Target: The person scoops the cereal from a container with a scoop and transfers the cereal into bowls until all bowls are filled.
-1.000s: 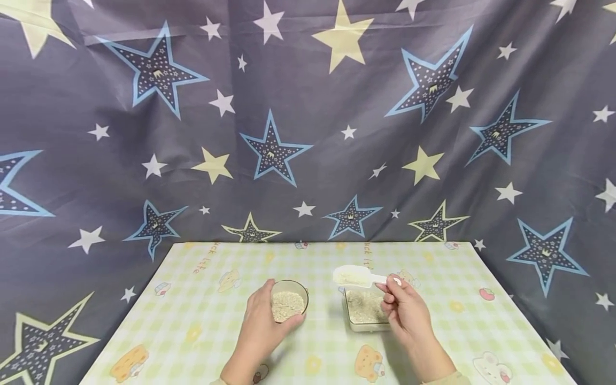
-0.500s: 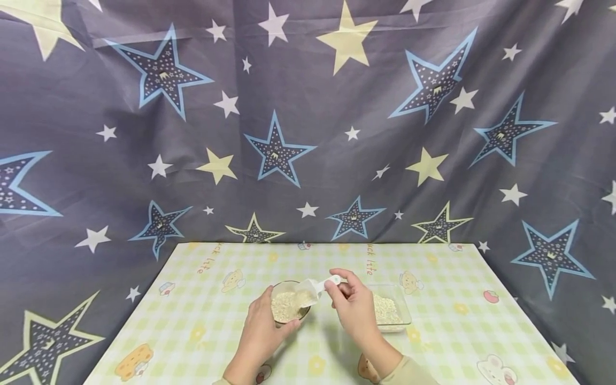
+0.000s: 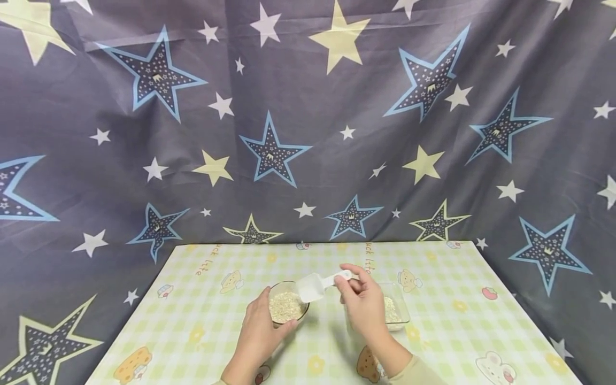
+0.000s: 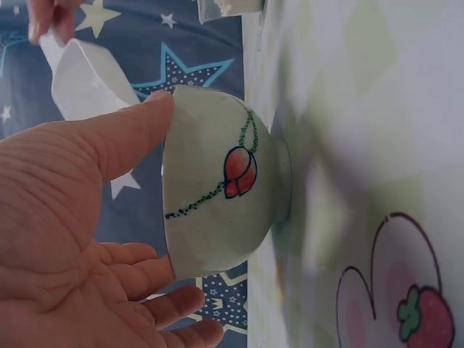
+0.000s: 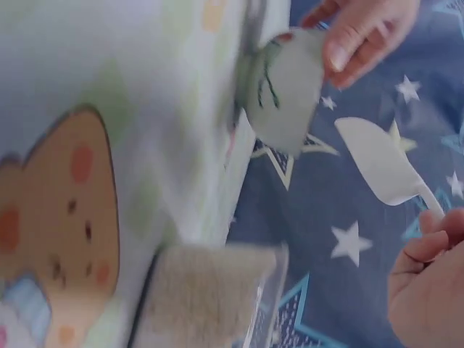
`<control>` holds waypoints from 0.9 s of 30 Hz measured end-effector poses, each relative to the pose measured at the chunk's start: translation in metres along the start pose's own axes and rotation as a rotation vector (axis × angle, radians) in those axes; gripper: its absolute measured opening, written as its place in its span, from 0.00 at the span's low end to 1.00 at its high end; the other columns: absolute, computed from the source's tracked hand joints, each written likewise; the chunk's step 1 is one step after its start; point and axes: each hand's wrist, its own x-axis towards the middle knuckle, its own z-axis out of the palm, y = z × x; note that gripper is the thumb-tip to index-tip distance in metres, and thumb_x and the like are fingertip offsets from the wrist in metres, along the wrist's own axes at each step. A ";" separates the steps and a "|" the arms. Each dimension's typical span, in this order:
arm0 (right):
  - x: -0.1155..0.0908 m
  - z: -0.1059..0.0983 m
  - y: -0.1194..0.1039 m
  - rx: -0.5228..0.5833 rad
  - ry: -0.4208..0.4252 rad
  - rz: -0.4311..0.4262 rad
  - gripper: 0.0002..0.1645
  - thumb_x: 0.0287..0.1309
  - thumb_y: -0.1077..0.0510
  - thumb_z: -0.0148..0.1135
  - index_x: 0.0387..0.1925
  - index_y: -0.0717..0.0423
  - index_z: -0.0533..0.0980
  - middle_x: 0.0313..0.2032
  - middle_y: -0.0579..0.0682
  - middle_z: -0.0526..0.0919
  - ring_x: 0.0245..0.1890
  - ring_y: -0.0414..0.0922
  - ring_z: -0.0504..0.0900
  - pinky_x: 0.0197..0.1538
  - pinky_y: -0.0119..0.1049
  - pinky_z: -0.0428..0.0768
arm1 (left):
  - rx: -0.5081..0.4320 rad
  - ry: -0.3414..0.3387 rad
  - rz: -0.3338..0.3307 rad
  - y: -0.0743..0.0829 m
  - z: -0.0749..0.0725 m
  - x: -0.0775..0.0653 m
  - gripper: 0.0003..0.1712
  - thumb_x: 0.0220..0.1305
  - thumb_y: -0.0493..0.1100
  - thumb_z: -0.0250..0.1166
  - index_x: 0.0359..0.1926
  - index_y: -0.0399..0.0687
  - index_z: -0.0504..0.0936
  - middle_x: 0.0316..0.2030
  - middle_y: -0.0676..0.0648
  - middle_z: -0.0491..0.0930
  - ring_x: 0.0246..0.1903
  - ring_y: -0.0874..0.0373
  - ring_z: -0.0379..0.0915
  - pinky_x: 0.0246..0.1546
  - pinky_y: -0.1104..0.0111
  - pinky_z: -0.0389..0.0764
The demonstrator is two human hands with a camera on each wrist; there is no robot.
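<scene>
My left hand (image 3: pixel 260 326) grips a small bowl (image 4: pixel 210 167) by its side, thumb at the near rim and fingers around the far side. The bowl is pale green outside with a painted red bud, and stands on the table. Pale flakes like oats (image 3: pixel 285 307) lie inside it. Between thumb and fingers, my right hand (image 3: pixel 367 307) pinches the handle of a white scoop (image 3: pixel 310 287). The scoop's head overlaps the bowl's right rim in the head view and looks plain white. In the right wrist view the scoop (image 5: pixel 383 161) is above rim height, apart from the bowl.
A clear rectangular container (image 3: pixel 403 306) holding more flakes (image 3: pixel 392 310) stands right of the bowl, partly hidden behind my right hand. A green checked cloth (image 3: pixel 192 299) with cartoon prints covers the table. Behind it hangs a dark star-patterned curtain (image 3: pixel 308 176).
The scoop, loaded with flakes over the container, moved left and tipped its flakes into the bowl. Now it shows no flakes and has drawn back slightly right. My left hand stays on the bowl.
</scene>
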 end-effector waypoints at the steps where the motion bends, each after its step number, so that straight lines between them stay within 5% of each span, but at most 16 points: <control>1: 0.002 -0.007 -0.001 0.023 0.021 0.063 0.16 0.69 0.60 0.72 0.57 0.49 0.83 0.18 0.47 0.83 0.18 0.36 0.76 0.16 0.23 0.66 | 0.001 0.001 0.004 0.001 0.001 0.000 0.66 0.56 0.58 0.83 0.82 0.32 0.56 0.76 0.25 0.65 0.76 0.27 0.61 0.71 0.32 0.71; 6: 0.012 -0.055 -0.004 0.096 0.126 0.246 0.19 0.71 0.61 0.70 0.60 0.54 0.80 0.28 0.38 0.91 0.21 0.34 0.79 0.23 0.23 0.76 | -0.028 0.012 0.047 0.014 0.002 -0.002 0.63 0.57 0.58 0.82 0.82 0.34 0.58 0.76 0.28 0.66 0.77 0.29 0.60 0.74 0.33 0.70; 15: 0.012 -0.134 0.015 -0.006 0.232 0.261 0.17 0.72 0.56 0.70 0.58 0.52 0.79 0.26 0.32 0.91 0.20 0.32 0.77 0.25 0.22 0.77 | -0.044 -0.071 0.312 0.051 0.017 -0.006 0.58 0.61 0.59 0.79 0.81 0.39 0.61 0.77 0.33 0.67 0.78 0.32 0.60 0.75 0.32 0.67; 21: 0.000 -0.154 0.026 -0.260 0.215 0.126 0.16 0.73 0.58 0.69 0.58 0.54 0.81 0.16 0.37 0.81 0.14 0.34 0.69 0.14 0.29 0.63 | -0.009 -0.195 0.398 0.074 0.040 0.003 0.58 0.61 0.60 0.78 0.82 0.39 0.60 0.77 0.33 0.67 0.78 0.34 0.61 0.76 0.35 0.68; 27: -0.004 -0.153 0.034 -0.415 0.167 -0.216 0.15 0.67 0.66 0.72 0.54 0.55 0.84 0.13 0.40 0.75 0.12 0.29 0.65 0.13 0.25 0.61 | 0.015 -0.257 0.418 0.092 0.062 0.021 0.57 0.64 0.60 0.77 0.82 0.40 0.60 0.78 0.37 0.68 0.79 0.38 0.61 0.78 0.40 0.68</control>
